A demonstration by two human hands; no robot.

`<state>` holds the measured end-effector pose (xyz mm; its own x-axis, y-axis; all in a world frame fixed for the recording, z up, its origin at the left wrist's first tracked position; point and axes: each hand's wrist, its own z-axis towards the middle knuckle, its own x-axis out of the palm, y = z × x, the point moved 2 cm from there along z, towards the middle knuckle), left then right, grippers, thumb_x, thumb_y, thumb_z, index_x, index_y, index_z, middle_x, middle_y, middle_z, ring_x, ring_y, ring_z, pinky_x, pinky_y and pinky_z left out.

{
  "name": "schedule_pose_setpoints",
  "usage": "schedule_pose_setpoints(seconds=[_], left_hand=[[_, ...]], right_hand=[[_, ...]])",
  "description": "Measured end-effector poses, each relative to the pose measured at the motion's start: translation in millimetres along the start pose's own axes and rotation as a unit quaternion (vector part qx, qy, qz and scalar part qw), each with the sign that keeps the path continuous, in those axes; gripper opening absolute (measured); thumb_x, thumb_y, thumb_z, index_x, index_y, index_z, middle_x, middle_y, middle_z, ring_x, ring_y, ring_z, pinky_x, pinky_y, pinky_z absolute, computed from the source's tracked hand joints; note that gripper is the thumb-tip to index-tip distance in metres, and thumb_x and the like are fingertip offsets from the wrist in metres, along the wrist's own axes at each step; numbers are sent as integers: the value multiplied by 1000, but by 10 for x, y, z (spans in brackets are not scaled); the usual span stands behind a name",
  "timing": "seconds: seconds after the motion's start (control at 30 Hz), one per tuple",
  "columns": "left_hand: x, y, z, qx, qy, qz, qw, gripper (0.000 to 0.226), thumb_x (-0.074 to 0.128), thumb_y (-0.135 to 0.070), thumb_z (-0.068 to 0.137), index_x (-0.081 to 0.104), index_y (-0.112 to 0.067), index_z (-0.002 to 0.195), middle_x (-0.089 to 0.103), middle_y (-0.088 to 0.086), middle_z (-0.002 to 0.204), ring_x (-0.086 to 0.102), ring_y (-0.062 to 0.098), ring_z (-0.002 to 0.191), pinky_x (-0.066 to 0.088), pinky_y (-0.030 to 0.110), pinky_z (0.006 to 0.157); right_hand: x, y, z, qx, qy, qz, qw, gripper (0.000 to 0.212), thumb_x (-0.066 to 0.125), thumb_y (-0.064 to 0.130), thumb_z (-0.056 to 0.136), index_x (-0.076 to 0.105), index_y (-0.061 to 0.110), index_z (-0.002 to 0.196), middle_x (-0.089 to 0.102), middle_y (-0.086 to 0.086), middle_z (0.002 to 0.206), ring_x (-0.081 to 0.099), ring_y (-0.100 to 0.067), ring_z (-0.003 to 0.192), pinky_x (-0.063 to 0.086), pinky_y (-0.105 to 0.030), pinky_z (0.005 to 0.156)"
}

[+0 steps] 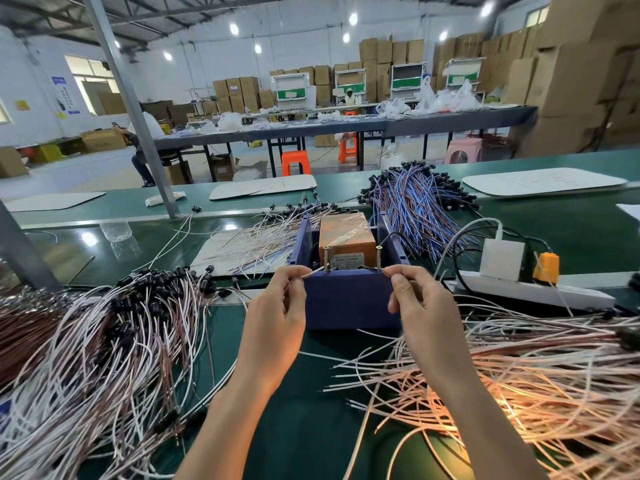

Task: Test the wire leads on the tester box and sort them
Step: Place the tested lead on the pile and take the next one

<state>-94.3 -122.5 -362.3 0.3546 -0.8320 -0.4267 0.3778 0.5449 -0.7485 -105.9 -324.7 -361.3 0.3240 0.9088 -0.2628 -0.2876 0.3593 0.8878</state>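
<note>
The blue box stands open-topped on the green bench. It holds an orange block wrapped in clear tape, and two screws stand upright at its near wall: one left, one right.

The left hand pinches a lead between thumb and curled fingers, its white tip touching the left screw. The right hand, fingers curled the same way, pinches a thin dark end beside the right screw.

Loose leads crowd the box:
- a white-and-brown heap to its left
- a pink-white spread to its right
- thin pale leads behind it on the left
- a blue bundle behind it on the right

A power strip lies just right of the box. Bare bench shows only in front of the box, between the forearms.
</note>
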Motion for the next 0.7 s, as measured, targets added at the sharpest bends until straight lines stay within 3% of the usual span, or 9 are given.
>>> schedule_pose_setpoints(seconds=[0.17, 0.37, 0.5, 0.6, 0.7], left_hand=[[-3, 1, -6, 1, -1, 5, 1000, 21, 45, -25, 105, 61, -38, 107, 63, -11, 74, 45, 6, 49, 36, 19, 48], [-62, -82, -21, -33, -69, 8, 997, 12, 47, -27, 105, 57, -31, 103, 65, -10, 68, 58, 8, 59, 52, 44, 62], [-147, -481, -86, -33, -52, -89, 994, 9, 46, -31, 105, 53, -33, 99, 73, -11, 84, 61, 5, 70, 45, 27, 68], [-141, -1047, -47, 45, 14, -103, 994, 8, 56, -31, 100, 59, -35, 94, 67, -5, 90, 57, 3, 73, 43, 11, 66], [-111, -1597, 20, 74, 85, -178, 977, 8, 60, -30, 98, 62, -35, 93, 66, -10, 81, 63, -1, 71, 53, 15, 63]], right_hand=[[5, -20, -3, 3, 2, 5, 1000, 20, 45, 33, 104, 62, 32, 114, 63, 5, 73, 56, 3, 60, 39, -16, 56], [4, 44, -45, 20, -41, 31, 998, 17, 44, 36, 106, 59, 35, 114, 68, 7, 76, 57, -2, 58, 45, -25, 62], [0, 258, -206, 16, -45, 90, 995, 14, 47, 38, 104, 60, 37, 102, 73, 19, 86, 67, -4, 65, 50, -20, 62], [17, 519, -272, -1, -6, 175, 985, 15, 53, 35, 103, 66, 29, 101, 76, 9, 92, 71, -8, 83, 56, -29, 76], [-66, 836, -210, -17, 40, 279, 959, 17, 50, 27, 106, 64, 18, 103, 77, 1, 93, 73, -13, 88, 58, -29, 76]])
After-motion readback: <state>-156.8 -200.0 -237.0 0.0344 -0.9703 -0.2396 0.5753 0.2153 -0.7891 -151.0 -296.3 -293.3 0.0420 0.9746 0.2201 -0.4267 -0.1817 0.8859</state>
